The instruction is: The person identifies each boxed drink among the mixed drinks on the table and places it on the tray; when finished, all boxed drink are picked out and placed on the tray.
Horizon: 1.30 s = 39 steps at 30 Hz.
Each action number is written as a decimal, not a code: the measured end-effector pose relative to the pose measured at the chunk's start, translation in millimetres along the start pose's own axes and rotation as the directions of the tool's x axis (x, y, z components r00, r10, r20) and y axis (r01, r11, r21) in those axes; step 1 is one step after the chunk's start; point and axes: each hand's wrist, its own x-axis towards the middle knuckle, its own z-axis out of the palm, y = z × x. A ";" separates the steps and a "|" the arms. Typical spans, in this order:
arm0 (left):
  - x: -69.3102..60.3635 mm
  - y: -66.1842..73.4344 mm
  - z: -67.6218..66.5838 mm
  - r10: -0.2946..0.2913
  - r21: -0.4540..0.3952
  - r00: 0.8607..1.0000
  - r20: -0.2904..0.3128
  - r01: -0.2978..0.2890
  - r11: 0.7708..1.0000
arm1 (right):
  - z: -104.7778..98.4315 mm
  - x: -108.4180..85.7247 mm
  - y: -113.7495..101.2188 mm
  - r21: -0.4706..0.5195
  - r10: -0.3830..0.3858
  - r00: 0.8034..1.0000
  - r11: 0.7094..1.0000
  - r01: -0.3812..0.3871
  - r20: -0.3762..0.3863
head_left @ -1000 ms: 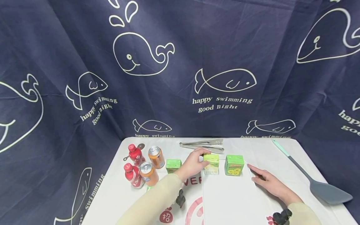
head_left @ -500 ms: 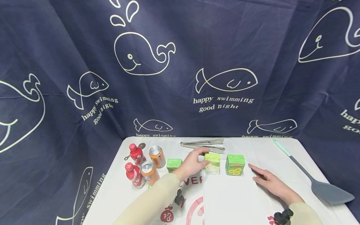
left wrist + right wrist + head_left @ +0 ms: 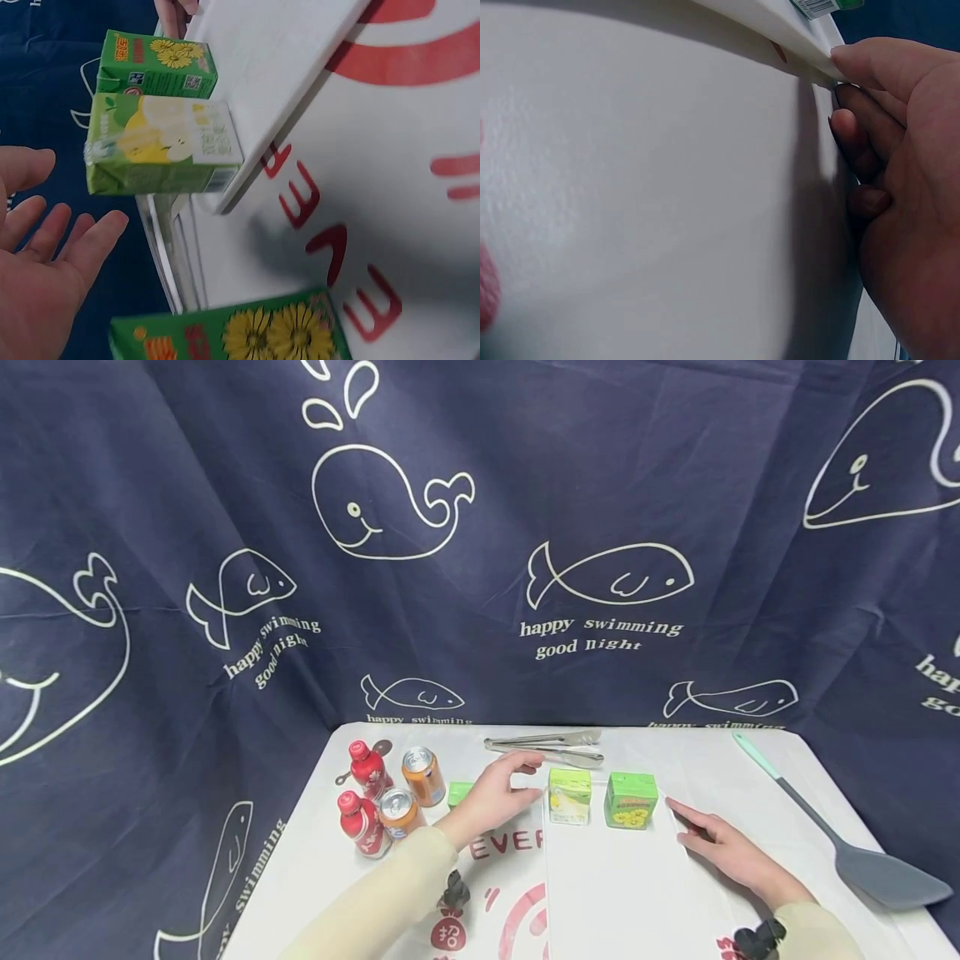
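Observation:
In the head view, a yellow-and-green drink carton (image 3: 570,797) and a green drink carton with yellow flowers (image 3: 632,800) stand upright on the far end of a white board (image 3: 615,893). My left hand (image 3: 495,793) is just left of the yellow-and-green carton, apart from it. The left wrist view shows that hand's fingers (image 3: 86,244) spread, with nothing between them and the thumb. My right hand (image 3: 727,852) touches the board's right edge with thumb and forefinger; its other fingers (image 3: 859,142) bend below the edge in the right wrist view. Another green flowered carton (image 3: 240,337) lies near the left wrist.
At the left stand two red bottles (image 3: 369,770) and two orange cans (image 3: 423,775), with a spoon (image 3: 382,747) behind. Metal tongs (image 3: 543,748) lie behind the cartons. A grey spatula (image 3: 885,872) lies at the right. A dark fish-print curtain (image 3: 480,610) hangs behind the table.
My left hand has let go of the yellow-and-green carton and drawn back to the left. The carton stays on the board. My right hand keeps its place at the edge.

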 end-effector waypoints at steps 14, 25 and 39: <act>-38.6 -13.1 -54.9 0.007 -0.092 0.998 -0.063 -0.013 0.996 | 0.0 -0.1 -2.0 0.007 0.026 1.000 1.000 -0.026 0.008; -60.3 -30.0 -72.5 -0.050 -0.112 0.993 -0.107 0.038 0.993 | -0.1 -2.5 -4.5 0.015 0.036 0.999 0.999 -0.036 0.007; -69.0 -47.6 -69.3 -0.045 0.068 0.995 -0.085 0.051 0.996 | 0.8 -1.4 -4.4 -0.002 0.036 0.999 0.999 -0.036 0.000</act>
